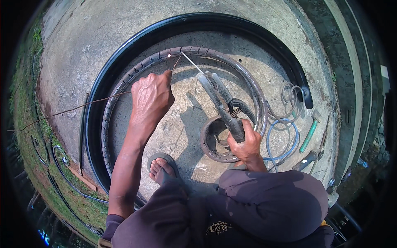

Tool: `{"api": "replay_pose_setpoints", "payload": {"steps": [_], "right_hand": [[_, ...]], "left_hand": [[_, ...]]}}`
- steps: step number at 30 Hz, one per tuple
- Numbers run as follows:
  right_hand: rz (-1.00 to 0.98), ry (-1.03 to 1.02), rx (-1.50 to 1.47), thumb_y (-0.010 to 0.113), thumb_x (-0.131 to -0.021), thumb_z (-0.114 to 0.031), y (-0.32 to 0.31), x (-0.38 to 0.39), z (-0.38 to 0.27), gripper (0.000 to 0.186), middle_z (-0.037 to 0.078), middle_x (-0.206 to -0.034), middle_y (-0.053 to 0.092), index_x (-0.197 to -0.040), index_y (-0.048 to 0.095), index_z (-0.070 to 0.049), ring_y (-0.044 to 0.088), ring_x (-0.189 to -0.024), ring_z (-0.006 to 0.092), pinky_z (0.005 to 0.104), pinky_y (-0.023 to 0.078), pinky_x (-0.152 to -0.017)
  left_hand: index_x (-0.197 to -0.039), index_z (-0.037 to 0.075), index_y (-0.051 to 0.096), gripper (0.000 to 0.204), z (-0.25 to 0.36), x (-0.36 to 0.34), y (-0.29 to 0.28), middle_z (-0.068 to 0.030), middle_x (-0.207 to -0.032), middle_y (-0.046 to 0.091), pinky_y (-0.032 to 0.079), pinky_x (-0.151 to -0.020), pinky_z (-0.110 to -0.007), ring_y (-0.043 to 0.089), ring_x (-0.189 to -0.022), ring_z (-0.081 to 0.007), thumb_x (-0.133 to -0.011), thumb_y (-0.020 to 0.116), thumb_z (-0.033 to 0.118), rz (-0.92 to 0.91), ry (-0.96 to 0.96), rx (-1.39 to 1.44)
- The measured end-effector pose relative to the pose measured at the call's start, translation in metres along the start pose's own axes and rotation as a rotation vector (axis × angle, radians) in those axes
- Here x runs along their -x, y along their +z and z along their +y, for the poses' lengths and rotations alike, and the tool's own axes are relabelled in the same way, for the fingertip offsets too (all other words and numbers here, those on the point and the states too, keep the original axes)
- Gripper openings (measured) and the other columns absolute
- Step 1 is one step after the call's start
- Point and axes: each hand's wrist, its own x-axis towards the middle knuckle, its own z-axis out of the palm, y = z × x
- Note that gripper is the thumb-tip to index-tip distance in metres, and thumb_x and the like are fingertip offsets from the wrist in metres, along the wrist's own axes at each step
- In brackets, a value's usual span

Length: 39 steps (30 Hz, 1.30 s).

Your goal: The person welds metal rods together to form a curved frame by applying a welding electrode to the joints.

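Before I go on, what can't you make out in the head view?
All in the head view:
- Left hand: most fingers and their grip on the wire, hidden behind the back of the hand.
- Clamp: the handle's lower end, covered by the right hand.
- Ring: part of its lower stretch, behind the left forearm and legs.
- Rod: its tip is too small to tell whether it touches the ring.
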Motion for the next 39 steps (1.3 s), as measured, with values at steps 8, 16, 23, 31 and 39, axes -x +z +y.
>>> {"api": "replay_pose_setpoints", "payload": {"steps": [8,16,23,31,39], "right_hand": [[-0.012,-0.013,-0.003,0.074,-0.076,-0.006,0.003,-0.004,-0.004,0.038,0.018,-0.079,0.068,-0.110,0.058,0.001,0.073,-0.070,0.0338,0.0382,0.056,-0.060],[-0.029,0.006,-0.002,0.073,-0.076,-0.005,0.002,-0.005,-0.008,0.039,0.019,-0.079,0.067,-0.111,0.058,0.000,0.072,-0.070,0.0361,0.0402,0.055,-0.060],[-0.051,0.044,-0.015,0.073,-0.076,-0.005,0.001,-0.005,-0.007,0.040,0.019,-0.079,0.067,-0.112,0.058,0.000,0.072,-0.071,0.0357,0.0404,0.055,-0.060],[-0.070,0.043,-0.022,0.073,-0.077,-0.006,0.003,-0.004,-0.004,0.039,0.019,-0.082,0.068,-0.112,0.057,0.001,0.073,-0.073,0.0352,0.0400,0.056,-0.063],[-0.066,0.035,-0.044,0.074,-0.076,-0.006,0.000,-0.009,-0.007,0.040,0.019,-0.082,0.069,-0.112,0.058,0.002,0.072,-0.073,0.0349,0.0396,0.056,-0.063]], "left_hand": [[-0.111,0.011,0.072,0.025,-0.002,0.002,-0.004,-0.0242,-0.072,0.066,0.052,-0.063,-0.048,0.068,-0.071,-0.0400,-0.090,0.059,0.015,-0.004,-0.025,0.013],[-0.112,0.010,0.072,0.027,-0.004,0.003,-0.006,-0.0255,-0.070,0.064,0.052,-0.062,-0.049,0.068,-0.069,-0.0407,-0.088,0.059,0.013,-0.021,-0.030,0.028],[-0.087,0.002,0.066,0.015,-0.006,0.003,-0.002,-0.0251,-0.067,0.063,0.053,-0.060,-0.051,0.067,-0.066,-0.0418,-0.078,0.058,0.009,0.033,0.035,0.002],[-0.108,0.006,0.072,0.030,-0.012,0.004,0.004,-0.0237,-0.070,0.065,0.052,-0.063,-0.050,0.067,-0.067,-0.0397,-0.082,0.057,0.010,0.014,0.024,-0.018],[-0.082,0.002,0.067,0.011,-0.007,0.002,0.002,-0.0231,-0.069,0.063,0.051,-0.059,-0.049,0.066,-0.066,-0.0401,-0.079,0.061,0.011,0.085,0.043,0.056]]}}
